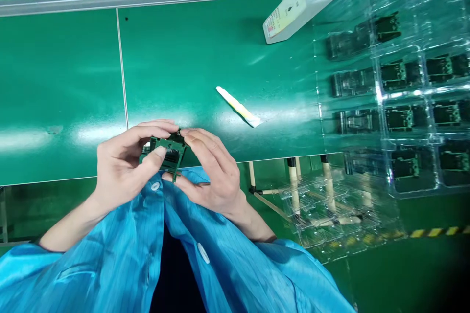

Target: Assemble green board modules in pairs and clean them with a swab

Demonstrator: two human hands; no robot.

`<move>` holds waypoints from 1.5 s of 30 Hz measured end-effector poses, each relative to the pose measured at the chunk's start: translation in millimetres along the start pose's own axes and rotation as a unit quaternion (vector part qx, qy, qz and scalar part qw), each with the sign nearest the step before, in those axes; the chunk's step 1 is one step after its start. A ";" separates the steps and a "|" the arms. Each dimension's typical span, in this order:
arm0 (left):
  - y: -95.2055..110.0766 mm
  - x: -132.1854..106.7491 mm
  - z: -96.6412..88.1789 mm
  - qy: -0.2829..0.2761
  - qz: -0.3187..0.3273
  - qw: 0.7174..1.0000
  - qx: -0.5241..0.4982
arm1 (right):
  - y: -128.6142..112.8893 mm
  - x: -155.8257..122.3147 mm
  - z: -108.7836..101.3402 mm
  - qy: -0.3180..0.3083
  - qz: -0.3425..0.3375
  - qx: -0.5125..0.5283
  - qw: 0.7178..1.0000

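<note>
A small dark green plastic part is held between both hands just over the near edge of the green table. My left hand grips its left side, thumb on the front face and fingers curled over the top. My right hand pinches its right side, fingertips on the upper edge and thumb beneath. Both hands are closed on the part, close to my blue coat.
A clear plastic tray with several dark green parts in pockets covers the table's right side. A white bottle stands behind it. A thin white-and-yellow strip lies mid-table. More clear trays sit lower right.
</note>
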State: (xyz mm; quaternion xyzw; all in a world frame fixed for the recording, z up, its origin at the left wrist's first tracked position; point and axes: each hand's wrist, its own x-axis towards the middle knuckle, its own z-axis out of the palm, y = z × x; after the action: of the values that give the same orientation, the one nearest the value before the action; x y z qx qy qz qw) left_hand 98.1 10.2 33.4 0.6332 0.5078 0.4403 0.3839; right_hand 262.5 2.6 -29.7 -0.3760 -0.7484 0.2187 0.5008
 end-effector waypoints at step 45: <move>-69.1 -32.7 -63.0 -0.087 -0.034 0.995 0.022 | -17.8 18.0 -7.5 -0.156 -0.029 -0.127 0.979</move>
State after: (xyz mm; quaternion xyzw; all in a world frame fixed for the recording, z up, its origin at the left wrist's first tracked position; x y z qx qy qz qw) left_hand 14.2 -6.3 -16.6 0.6600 0.5033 0.3585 0.4273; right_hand 259.3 5.3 -3.6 -0.3761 -0.8496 0.1629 0.3321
